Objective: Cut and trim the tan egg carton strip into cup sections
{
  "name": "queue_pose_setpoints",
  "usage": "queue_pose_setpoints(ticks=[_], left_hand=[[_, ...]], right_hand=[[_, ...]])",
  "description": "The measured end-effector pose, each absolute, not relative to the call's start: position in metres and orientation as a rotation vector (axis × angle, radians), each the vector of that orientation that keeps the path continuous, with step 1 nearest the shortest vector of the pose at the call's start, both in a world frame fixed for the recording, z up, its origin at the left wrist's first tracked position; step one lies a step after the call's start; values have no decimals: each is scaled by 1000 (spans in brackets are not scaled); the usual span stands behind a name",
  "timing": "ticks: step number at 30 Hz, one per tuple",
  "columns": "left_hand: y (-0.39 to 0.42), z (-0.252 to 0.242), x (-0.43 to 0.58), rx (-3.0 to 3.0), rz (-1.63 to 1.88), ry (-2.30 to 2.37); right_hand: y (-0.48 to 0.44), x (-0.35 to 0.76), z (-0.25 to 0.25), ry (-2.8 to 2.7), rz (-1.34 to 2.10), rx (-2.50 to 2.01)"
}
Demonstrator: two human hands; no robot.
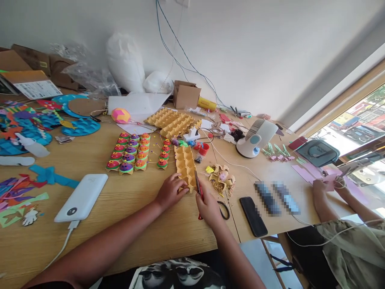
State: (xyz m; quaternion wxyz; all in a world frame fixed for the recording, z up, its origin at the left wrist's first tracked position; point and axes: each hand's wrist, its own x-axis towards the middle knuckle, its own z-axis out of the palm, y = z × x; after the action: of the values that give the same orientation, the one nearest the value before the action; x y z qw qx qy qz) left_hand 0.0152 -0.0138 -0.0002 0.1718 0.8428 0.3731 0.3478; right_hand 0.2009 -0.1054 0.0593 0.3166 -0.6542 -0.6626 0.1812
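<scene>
My left hand (170,190) is closed on the near end of a yellow egg-carton strip (185,162) that lies on the wooden table (126,208). My right hand (209,206) grips red-handled scissors (199,188), whose blades point up against the strip's right edge. Cut carton scraps (221,178) lie just right of the scissors. Rows of painted carton cups (132,154) stand left of the strip.
A white power bank (82,197) with its cable lies near left. A black phone (253,216), a white fan (255,138), more egg cartons (171,120), coloured paper cut-outs (27,124) and a cardboard box (185,95) surround them. Another person's hands (326,186) handle pink paper at the right.
</scene>
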Motion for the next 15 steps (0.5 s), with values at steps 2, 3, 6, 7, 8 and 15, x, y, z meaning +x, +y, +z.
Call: queue_pose_setpoints(ticks=[2,3,6,7,8,15], left_hand=[[-14,1,15,2394,979,1061],[-14,1,14,2390,981,1067],[-13,0,13,2374,985,1064],[-13,0,13,2376,973,1049],[-13,-1,13,2378,960,1035],[-10,-2,14,2369,926,1032]], right_hand=[[-113,197,54,-1813,532,-1811],[-115,195,54,-1842,546,-1850],[-120,194,57,-1898,502,-1898],[-121,194,58,-1917,487,-1899],[-122,194,58,-1938,477,-1899],[-132,195,52,-1974,473,-1896]])
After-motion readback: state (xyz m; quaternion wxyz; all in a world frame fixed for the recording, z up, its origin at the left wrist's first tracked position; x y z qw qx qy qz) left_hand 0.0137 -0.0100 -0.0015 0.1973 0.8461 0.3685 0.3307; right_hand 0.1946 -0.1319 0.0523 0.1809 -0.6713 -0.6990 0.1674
